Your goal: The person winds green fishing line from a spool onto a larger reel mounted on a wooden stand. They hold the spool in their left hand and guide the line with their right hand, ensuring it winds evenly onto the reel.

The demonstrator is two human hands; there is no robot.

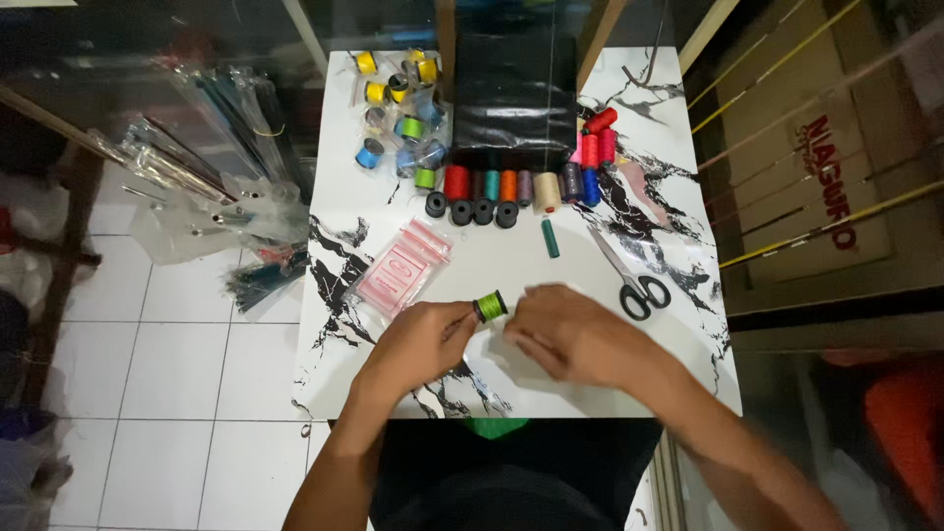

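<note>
My left hand [418,339] pinches a small spool of bright green thread [491,306] just above the marble-patterned table [678,324]. My right hand [575,334] is close beside the spool on its right, fingers curled near it; whether it touches the thread I cannot tell, as it is blurred. Both hands are near the table's front edge.
A row of coloured thread spools [511,187] and black spools [472,210] lies mid-table in front of a black bag [513,93]. More spools in a clear bag [398,108] sit back left. Scissors [634,280], a teal tube [550,237] and a pink packet [401,267] lie nearby.
</note>
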